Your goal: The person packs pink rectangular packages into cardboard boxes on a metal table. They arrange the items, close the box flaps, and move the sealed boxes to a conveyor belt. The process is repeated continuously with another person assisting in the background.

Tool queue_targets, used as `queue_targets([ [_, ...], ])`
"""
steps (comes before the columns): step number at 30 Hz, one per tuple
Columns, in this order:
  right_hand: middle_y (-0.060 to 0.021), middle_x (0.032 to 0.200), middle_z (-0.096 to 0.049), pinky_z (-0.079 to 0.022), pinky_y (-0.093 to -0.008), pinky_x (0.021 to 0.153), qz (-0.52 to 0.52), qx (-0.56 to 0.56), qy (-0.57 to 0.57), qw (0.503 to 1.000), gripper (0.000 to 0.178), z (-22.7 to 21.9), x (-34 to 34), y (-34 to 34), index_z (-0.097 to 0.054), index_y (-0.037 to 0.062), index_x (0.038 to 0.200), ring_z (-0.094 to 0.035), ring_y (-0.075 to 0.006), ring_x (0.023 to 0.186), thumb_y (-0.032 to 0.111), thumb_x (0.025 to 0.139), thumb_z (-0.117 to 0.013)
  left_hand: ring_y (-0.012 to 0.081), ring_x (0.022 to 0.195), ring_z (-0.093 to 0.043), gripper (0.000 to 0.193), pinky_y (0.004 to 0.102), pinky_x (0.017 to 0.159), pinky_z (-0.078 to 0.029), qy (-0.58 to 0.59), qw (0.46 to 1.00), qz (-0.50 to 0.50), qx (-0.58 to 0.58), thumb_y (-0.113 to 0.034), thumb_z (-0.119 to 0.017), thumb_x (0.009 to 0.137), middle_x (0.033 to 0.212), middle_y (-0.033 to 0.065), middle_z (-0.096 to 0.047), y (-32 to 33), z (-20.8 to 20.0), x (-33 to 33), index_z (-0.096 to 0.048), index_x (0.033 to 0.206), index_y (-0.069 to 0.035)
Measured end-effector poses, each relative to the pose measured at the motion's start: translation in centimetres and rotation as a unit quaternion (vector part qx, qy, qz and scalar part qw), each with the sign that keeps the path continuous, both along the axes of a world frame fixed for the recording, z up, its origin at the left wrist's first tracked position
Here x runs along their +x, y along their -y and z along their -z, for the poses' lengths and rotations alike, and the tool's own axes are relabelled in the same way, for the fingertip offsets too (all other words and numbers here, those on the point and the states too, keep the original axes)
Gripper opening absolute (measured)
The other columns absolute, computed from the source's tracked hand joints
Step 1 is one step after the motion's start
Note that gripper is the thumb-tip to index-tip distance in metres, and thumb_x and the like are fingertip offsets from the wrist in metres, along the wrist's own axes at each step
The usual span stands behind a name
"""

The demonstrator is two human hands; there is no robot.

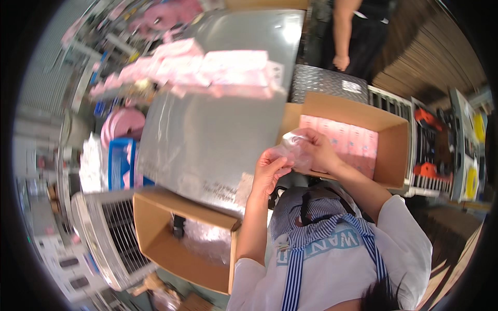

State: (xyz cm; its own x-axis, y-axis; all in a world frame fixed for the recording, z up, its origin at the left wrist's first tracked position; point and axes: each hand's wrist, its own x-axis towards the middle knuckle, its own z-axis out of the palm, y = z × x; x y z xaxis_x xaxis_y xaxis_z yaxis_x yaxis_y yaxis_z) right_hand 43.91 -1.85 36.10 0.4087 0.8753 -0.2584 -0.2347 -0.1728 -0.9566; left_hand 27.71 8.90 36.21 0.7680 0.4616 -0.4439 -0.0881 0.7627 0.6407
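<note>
Clear plastic (294,150), frame centre
Left hand (266,173) and right hand (323,152) pinch it between their fingers (278,164); pink packs (357,142) sit in a carton (392,150) at right

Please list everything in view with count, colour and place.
clear plastic: uncounted, transparent, between hands
right carton: one, brown, right
pink packs: several, pink, inside it
lower-left carton: one, brown, lower left
metal table: one, grey, centre
pink stacks: uncounted, pink, on table
pink rolls: unclear count, pink, left
blue bin: one, blue, left
grilled unit: one, white, left
co-worker's arm: one, bare, top
left hand: one, bare, centre
right hand: one, bare, centre
</note>
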Motion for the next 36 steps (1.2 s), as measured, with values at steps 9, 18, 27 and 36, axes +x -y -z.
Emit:
queue_targets([
  [9, -0.0095, 0.093, -0.067, -0.051, -0.0320, 0.076, 0.111, -0.043, 0.294, 0.948, 0.018, 4.0, 11.8, 9.7, -0.063, 0.0036, 0.103, -0.065, -0.0209, 0.085, 0.015, 0.090, -0.058, 0.0155, 0.078, -0.066, 0.018, 0.0270, 0.062, -0.057, -0.153, 0.976, 0.059, 0.143, -0.009, -0.067, 0.085, 0.092, 0.0083, -0.065, 5.1, 2.5, 12.6, -0.056, 0.098, -0.004],
  [18, -0.0101, 0.088, -0.067, -0.049, -0.0375, 0.075, 0.126, -0.045, 0.339, 0.931, 0.016, 7.4, 11.1, 6.7, -0.064, 0.0036, 0.089, -0.063, -0.0259, 0.086, 0.017, 0.086, -0.056, 0.0165, 0.071, -0.063, 0.019, 0.0278, 0.057, -0.055, -0.237, 0.931, -0.065, 0.269, -0.002, -0.065, 0.085, 0.087, 0.0089, -0.062, 2.8, 4.7, 6.3, -0.052, 0.099, -0.005],
  [27, -0.0095, 0.099, -0.067, -0.048, -0.0427, 0.085, -0.354, -0.281, 0.279, 0.847, 0.022, 24.7, 5.1, 9.4, -0.069, 0.0104, 0.096, -0.061, -0.0293, 0.097, 0.020, 0.081, -0.055, 0.0308, 0.106, -0.056, 0.031, 0.0422, 0.087, -0.045, -0.874, 0.346, 0.042, 0.338, -0.018, -0.054, 0.089, 0.116, 0.0125, -0.058, 0.8, -0.7, -18.4, -0.056, 0.115, -0.004],
  [36, -0.0107, 0.114, -0.057, -0.042, -0.0454, 0.093, 0.037, 0.044, 0.691, 0.720, 0.043, 1.7, 17.5, -3.8, -0.059, 0.0156, 0.113, -0.053, -0.0306, 0.109, 0.024, 0.072, -0.068, 0.0293, 0.100, -0.060, 0.035, 0.0367, 0.086, -0.048, -0.734, 0.512, -0.385, 0.226, -0.010, -0.056, 0.086, 0.116, 0.0160, -0.061, -6.4, 2.0, -17.6, -0.057, 0.119, 0.002],
])
